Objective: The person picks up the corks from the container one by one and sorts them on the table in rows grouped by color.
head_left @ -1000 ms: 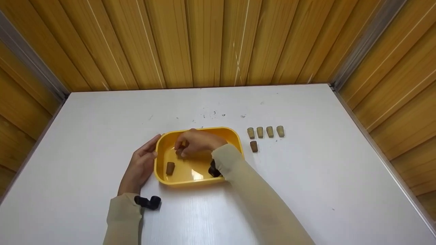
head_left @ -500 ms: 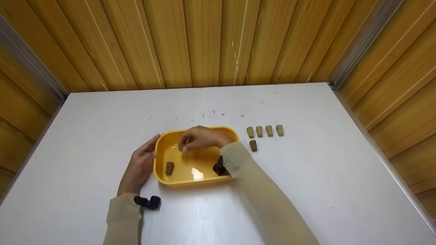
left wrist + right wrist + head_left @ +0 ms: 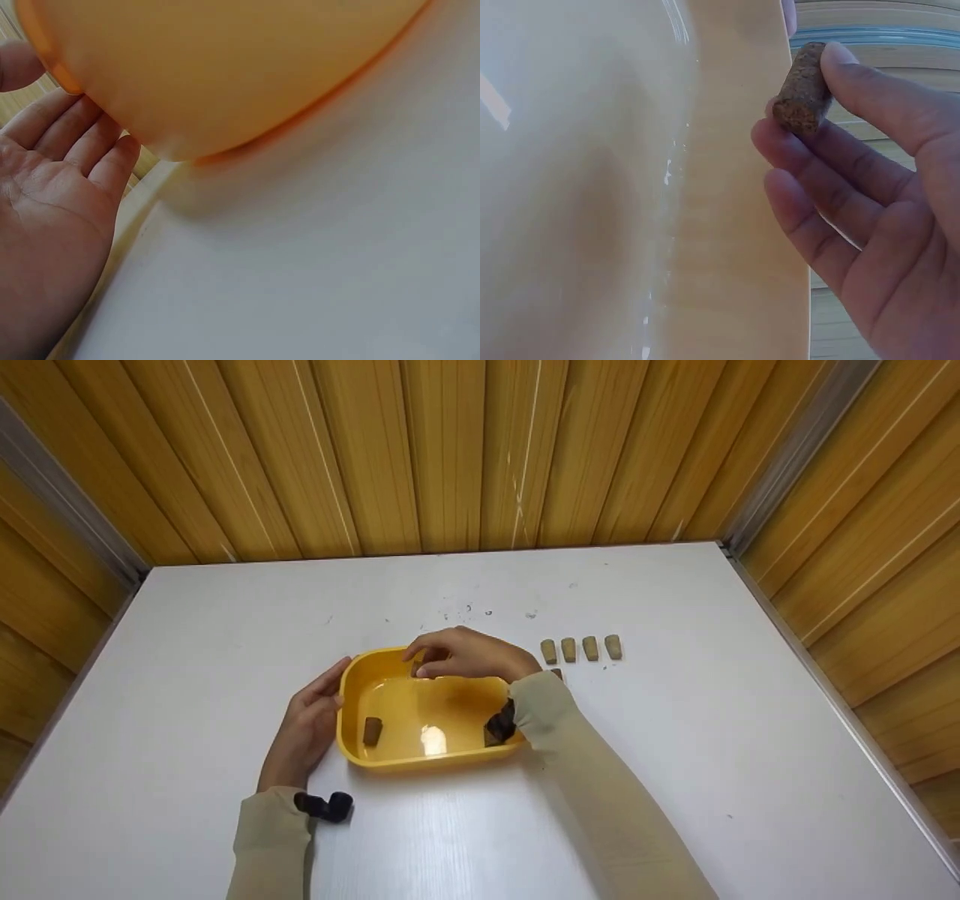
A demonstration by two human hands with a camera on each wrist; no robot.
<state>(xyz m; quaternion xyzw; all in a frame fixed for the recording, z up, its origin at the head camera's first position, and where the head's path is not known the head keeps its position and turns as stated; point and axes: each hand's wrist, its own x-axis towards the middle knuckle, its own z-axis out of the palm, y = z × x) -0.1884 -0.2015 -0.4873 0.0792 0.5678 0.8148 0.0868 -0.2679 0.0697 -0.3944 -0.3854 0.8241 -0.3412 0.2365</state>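
A yellow plastic tray [image 3: 442, 763] sits on the white table. My left hand [image 3: 309, 726] rests against its left side, fingers extended along the outer wall [image 3: 225, 82]. My right hand [image 3: 476, 654] is over the tray's far edge, pinching a brown cork stopper [image 3: 804, 86] between thumb and fingers. Inside the tray, one brown cork [image 3: 372, 731] lies at the near left. Another cork [image 3: 493, 736] at the near right is partly hidden by the black wrist camera.
Several light tan corks [image 3: 568, 649] stand in a row on the table [image 3: 750, 720], right of the tray. Just below them a darker cork [image 3: 556, 673] is mostly hidden by my right wrist. Wood-patterned panels [image 3: 450, 457] border the table at the back and sides.
My right hand has lifted the pinched cork from the tray's floor and carried it right and away from me to the far rim. The left hand stays in place.
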